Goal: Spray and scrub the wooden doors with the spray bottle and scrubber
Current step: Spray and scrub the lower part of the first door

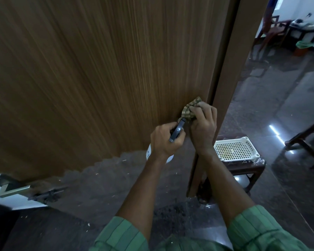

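Room: dim hallway with a dark polished stone floor (261, 109), wet-looking and scattered with pale flecks; a brighter room shows past the door frame (230, 73).
Door: the wooden door (91, 69) fills the view, vertical grain, blurred on its left side.
Right hand (203, 127): fingers curled round a crumpled striped scrubber (189, 110), pressing it to the door low down, just beside its right edge.
Left hand (165, 140): fingers wrapped round the dark trigger head of the spray bottle (177, 130), nozzle almost touching the scrubber; the white bottle body hangs below the hand, mostly hidden.
Nearby: a white perforated basket (236, 148) on a low wooden stool (246, 171), just behind the right forearm.
Risk, spray: with the nozzle this close, a squeeze would probably soak the scrubber and knuckles rather than the wood.
Risk, edge: scrubbing so near the edge, the hand could slip into the gap by the frame.
Risk, floor: run-off on that glossy floor could make footing slick.
Risk, elbow: a wide stroke may knock the basket.
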The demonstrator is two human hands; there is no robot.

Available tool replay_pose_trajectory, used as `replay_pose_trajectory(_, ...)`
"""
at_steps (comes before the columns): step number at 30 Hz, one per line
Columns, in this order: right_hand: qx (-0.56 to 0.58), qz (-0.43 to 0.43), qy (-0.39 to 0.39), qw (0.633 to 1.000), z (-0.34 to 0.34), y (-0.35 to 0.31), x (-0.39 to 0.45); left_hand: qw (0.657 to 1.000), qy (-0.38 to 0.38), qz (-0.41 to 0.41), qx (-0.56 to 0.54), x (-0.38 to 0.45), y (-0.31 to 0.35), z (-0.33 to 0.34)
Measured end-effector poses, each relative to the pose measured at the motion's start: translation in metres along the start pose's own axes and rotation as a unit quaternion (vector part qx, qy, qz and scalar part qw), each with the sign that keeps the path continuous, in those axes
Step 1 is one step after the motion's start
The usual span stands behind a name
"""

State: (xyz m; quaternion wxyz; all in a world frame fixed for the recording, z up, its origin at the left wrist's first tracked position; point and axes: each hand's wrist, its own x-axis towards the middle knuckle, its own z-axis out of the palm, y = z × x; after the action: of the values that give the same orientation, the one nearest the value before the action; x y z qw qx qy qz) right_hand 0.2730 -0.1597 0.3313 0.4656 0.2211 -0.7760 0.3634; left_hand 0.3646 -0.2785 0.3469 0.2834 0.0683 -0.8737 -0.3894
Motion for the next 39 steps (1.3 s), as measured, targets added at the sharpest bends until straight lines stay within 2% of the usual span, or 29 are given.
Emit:
replay_pose_trajectory(1, 0.001, 0.002, -0.010, 1.000, 0.002, 0.000, -0.006, 1.000, -0.002, 0.007, 0.000, 0.002, 0.002, 0.003)
replay_pose_trajectory(6, 0.004, 0.016, -0.164, 0.986, 0.000, 0.023, -0.070, 1.000, -0.004, 0.023, -0.008, 0.007, 0.005, 0.013)
replay_pose_trajectory(8, 0.014, 0.020, -0.156, 0.987, -0.005, 0.026, -0.052, 1.000, -0.005, 0.018, -0.007, 0.008, 0.006, 0.014)
replay_pose_trajectory(12, -0.004, 0.017, -0.019, 1.000, -0.013, 0.020, 0.011, 1.000, -0.021, 0.001, -0.003, 0.004, 0.005, 0.017)
replay_pose_trajectory(14, -0.003, 0.014, 0.002, 1.000, -0.009, 0.018, 0.016, 1.000, -0.027, 0.000, -0.002, 0.000, 0.004, 0.017)
replay_pose_trajectory(16, -0.011, 0.024, -0.050, 0.998, -0.006, 0.020, -0.013, 1.000, -0.031, -0.002, -0.005, -0.003, 0.000, 0.019)
replay_pose_trajectory(20, -0.003, 0.059, -0.211, 0.976, -0.006, 0.033, -0.075, 0.999, -0.035, 0.000, -0.006, -0.008, -0.006, 0.019)
replay_pose_trajectory(22, 0.004, 0.056, -0.201, 0.978, -0.010, 0.027, -0.060, 1.000, -0.026, -0.011, -0.006, -0.013, -0.012, 0.018)
replay_pose_trajectory(25, 0.005, 0.079, -0.089, 0.993, -0.008, 0.009, -0.023, 0.999, -0.027, -0.033, 0.003, -0.018, -0.021, 0.018)
replay_pose_trajectory(27, 0.004, 0.096, -0.060, 0.994, 0.001, 0.005, -0.026, 0.998, -0.037, -0.049, 0.016, -0.022, -0.028, 0.016)
replay_pose_trajectory(33, -0.003, 0.126, -0.214, 0.969, 0.005, 0.020, -0.086, 0.996, -0.062, -0.061, 0.036, -0.033, -0.050, 0.019)
replay_pose_trajectory(39, 0.023, 0.185, -0.197, 0.962, -0.001, 0.006, -0.077, 0.996, -0.082, -0.039, -0.003, -0.045, -0.062, 0.019)
